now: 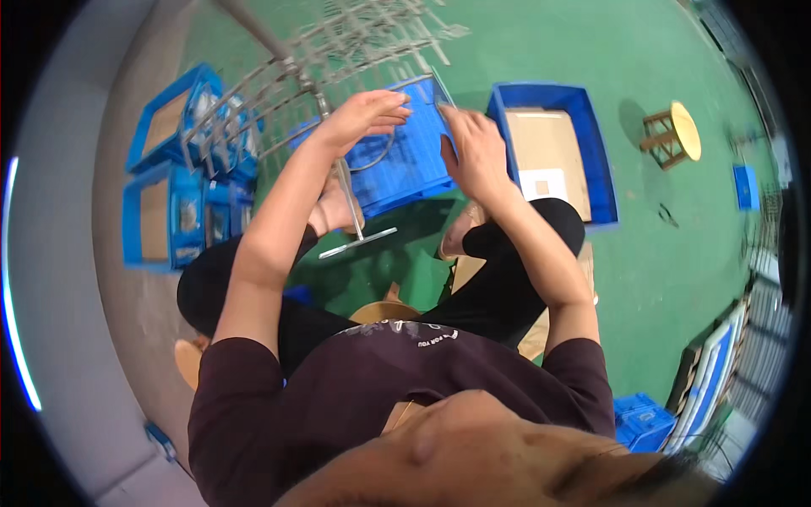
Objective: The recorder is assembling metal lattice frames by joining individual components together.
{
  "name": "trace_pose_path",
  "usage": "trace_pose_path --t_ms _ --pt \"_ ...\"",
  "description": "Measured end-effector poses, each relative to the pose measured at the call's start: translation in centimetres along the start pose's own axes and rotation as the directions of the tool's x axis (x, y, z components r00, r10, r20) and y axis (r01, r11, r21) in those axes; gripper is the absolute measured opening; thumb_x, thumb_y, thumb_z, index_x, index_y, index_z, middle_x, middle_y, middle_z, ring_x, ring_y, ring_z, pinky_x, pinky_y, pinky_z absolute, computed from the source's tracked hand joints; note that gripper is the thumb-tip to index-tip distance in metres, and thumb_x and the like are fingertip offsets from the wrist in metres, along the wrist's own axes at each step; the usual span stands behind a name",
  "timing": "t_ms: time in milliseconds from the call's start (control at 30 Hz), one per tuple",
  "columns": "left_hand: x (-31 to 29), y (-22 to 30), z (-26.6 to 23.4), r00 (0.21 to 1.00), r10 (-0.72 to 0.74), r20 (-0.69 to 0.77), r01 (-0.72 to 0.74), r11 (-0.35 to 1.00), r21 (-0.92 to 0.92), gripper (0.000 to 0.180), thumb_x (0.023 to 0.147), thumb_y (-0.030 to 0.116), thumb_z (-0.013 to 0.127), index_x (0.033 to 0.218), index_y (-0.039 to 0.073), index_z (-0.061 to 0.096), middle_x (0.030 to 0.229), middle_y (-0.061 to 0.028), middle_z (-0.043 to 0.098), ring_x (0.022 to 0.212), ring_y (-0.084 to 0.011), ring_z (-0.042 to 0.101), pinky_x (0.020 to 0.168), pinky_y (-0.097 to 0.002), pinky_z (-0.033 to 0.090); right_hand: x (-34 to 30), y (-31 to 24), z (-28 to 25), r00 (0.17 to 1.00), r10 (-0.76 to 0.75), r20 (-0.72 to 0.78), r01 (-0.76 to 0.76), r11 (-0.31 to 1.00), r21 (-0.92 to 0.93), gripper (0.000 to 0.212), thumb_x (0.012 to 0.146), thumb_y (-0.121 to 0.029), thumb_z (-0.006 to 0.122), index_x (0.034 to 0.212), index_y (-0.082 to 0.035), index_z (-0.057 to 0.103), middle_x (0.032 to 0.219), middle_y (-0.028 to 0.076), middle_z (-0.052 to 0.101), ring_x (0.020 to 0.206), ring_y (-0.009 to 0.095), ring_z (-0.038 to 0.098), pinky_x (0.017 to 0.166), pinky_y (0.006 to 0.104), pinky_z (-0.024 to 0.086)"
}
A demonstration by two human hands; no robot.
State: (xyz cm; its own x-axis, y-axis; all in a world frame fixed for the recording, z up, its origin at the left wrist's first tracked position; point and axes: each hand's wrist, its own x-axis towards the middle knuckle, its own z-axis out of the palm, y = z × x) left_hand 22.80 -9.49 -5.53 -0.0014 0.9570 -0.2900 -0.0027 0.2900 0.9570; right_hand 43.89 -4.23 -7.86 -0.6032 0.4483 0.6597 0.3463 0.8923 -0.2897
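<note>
My left hand [367, 118] is raised over a blue crate, its fingers stretched to the right and slightly bent. I make out nothing held in it. Facing it, my right hand [477, 152] has its thumb apart from the fingers. A thin bright metal wire [440, 87] meets its fingertips; whether they grip it is not clear. Beyond my hands, a metal rack [355, 42] with rows of prongs is blurred. Its pole [258, 29] passes behind my left hand, down to a T-shaped foot [359, 242]. Under my hands stands the blue crate [410, 160].
Blue bins [139, 232] with cardboard and bagged items stand at the left. On the right are a blue tray [601, 169] holding cardboard, a yellow-topped stool [683, 131] and dark pliers [667, 215] on the green floor. A blue crate [644, 421] sits at the lower right.
</note>
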Motion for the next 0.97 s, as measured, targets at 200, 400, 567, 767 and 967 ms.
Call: trace_pose_path --t_ms 200,400,567,767,967 --pt "-12.3 -4.6 -4.5 0.909 0.078 -0.411 -0.238 0.905 -0.354 0.031 0.087 0.028 0.050 0.100 0.000 0.055 0.086 -0.0132 0.063 0.079 -0.0178 0.061 0.061 -0.0222 0.046 -5.8 -7.4 4.0 0.842 -0.052 0.537 -0.104 0.961 0.256 0.047 0.062 -0.009 0.060 0.108 -0.005 0.050 0.089 0.013 0.060 0.076 0.030 0.057 0.068 0.0353 0.045" --pt "-10.5 -16.1 0.2 0.909 -0.114 -0.401 -0.222 0.682 -0.697 0.026 0.088 0.027 0.050 0.095 0.002 0.055 0.086 -0.0126 0.062 0.076 -0.0176 0.061 0.057 -0.0208 0.044 -7.9 -8.2 8.9 0.564 -0.119 0.817 -0.389 0.835 0.390 0.033 0.062 -0.009 0.058 0.094 -0.002 0.053 0.085 0.015 0.060 0.072 0.031 0.057 0.065 0.0358 0.045" --pt "-9.7 -13.2 4.0 0.918 -0.145 -0.369 -0.229 0.567 -0.792 0.023 0.089 0.025 0.048 0.095 0.005 0.055 0.080 -0.0100 0.061 0.070 -0.0170 0.060 0.054 -0.0211 0.042 -9.7 -8.4 11.8 0.525 -0.062 0.849 -0.439 0.835 0.332 0.022 0.063 -0.008 0.056 0.084 -0.001 0.055 0.078 0.017 0.060 0.067 0.034 0.056 0.061 0.0380 0.045" --pt "-9.8 -14.6 3.9 0.961 -0.072 -0.267 -0.200 0.487 -0.851 0.020 0.089 0.025 0.047 0.095 0.007 0.055 0.069 -0.0065 0.057 0.061 -0.0143 0.055 0.049 -0.0204 0.037 -10.8 -8.2 13.4 0.601 -0.046 0.798 -0.462 0.795 0.393 0.021 0.063 -0.008 0.055 0.082 0.001 0.058 0.075 0.021 0.060 0.066 0.039 0.056 0.059 0.0422 0.044" --pt "-9.4 -16.8 3.1 0.989 0.125 -0.075 -0.106 0.266 -0.958 0.022 0.088 0.028 0.050 0.094 0.007 0.053 0.064 -0.0048 0.055 0.054 -0.0130 0.052 0.045 -0.0212 0.035 -10.6 -8.4 14.0 0.477 -0.047 0.878 -0.409 0.872 0.268 0.019 0.065 -0.008 0.055 0.082 -0.003 0.057 0.080 0.019 0.060 0.067 0.036 0.057 0.062 0.0398 0.045"
